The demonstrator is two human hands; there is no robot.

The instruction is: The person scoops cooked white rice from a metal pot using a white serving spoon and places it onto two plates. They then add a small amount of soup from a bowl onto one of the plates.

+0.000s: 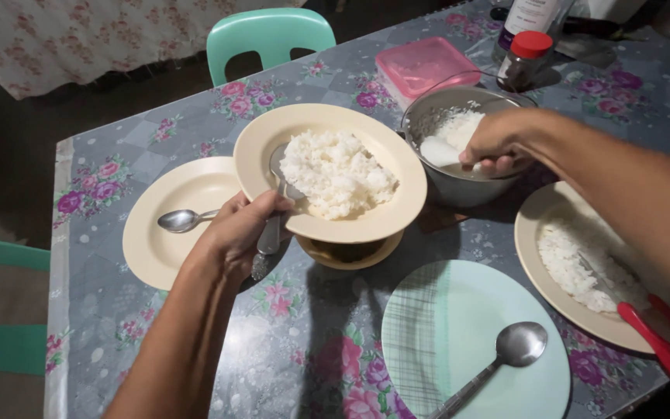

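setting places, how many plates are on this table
4 plates: a cream one with rice held up by the left hand, an empty cream one at left, a pale green one in front, another cream one with rice at right, partly hidden.

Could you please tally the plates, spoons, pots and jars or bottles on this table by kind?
Plates: 4 (the rice plate gripped by the left hand, the cream plate, the green plate, the right plate)
Spoons: 3 ()
Pots: 1, the metal pot, where the right hand holds a rice scoop
Jars or bottles: 2 ()
Total: 10
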